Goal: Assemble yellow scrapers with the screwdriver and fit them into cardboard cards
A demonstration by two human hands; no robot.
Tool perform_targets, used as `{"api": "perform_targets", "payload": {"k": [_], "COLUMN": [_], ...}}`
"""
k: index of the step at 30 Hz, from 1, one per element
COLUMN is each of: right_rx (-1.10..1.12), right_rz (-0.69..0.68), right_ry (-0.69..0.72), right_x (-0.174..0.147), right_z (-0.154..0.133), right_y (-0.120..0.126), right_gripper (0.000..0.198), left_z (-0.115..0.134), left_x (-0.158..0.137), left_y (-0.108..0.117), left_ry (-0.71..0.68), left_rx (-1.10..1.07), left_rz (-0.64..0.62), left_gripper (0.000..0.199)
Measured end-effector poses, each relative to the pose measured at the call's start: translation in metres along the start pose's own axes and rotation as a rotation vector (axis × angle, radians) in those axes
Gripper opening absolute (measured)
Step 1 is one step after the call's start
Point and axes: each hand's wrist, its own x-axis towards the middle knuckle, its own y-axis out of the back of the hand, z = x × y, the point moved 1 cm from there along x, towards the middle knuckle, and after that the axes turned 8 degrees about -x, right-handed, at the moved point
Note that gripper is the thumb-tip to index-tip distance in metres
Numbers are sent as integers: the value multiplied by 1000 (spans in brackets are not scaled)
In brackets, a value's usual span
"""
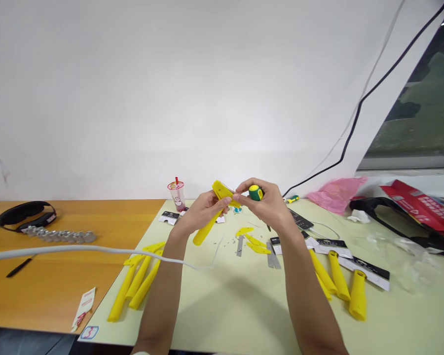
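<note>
A yellow plastic scraper (207, 230) is gripped in my left hand (202, 211), its head raised and its handle slanting down to the left. My right hand (269, 204) has a screwdriver (256, 193) with a green and yellow handle tucked in it, shaft pointing down. The thumb and forefinger of that hand pinch at the right end of the scraper's head; anything small between them is hidden. On the table below lie loose yellow clamp pieces (257, 249), grey metal blades (240, 245) and tiny scattered screws (229, 242).
Several yellow scrapers (138, 281) lie at left, and yellow handles (339, 276) with black-and-white cards (370, 272) at right. A drink cup (177, 196) stands behind. A white cable (96, 250) crosses the left foreground. A pink bag (335, 195) and clear plastic (403, 261) lie far right.
</note>
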Motion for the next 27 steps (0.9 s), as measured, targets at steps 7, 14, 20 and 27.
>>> {"api": "perform_targets", "payload": {"k": [7,14,20,27], "right_rx": [38,16,107,154], "right_rz": [-45,-24,28,42], "right_ry": [-28,-18,-72,-66], "right_x": [2,3,4,3], "right_z": [2,6,9,7], "right_y": [0,0,-2,-5], "right_gripper": [42,41,43,41], "left_z": [0,0,0,-8], "left_x": [1,1,1,2], "left_y": [0,0,0,1], "left_ry": [13,12,3,-12], "left_rx": [-12,-7,-96,-139], "left_rz": [-5,-8,39,19], "left_gripper": [49,49,50,49]}}
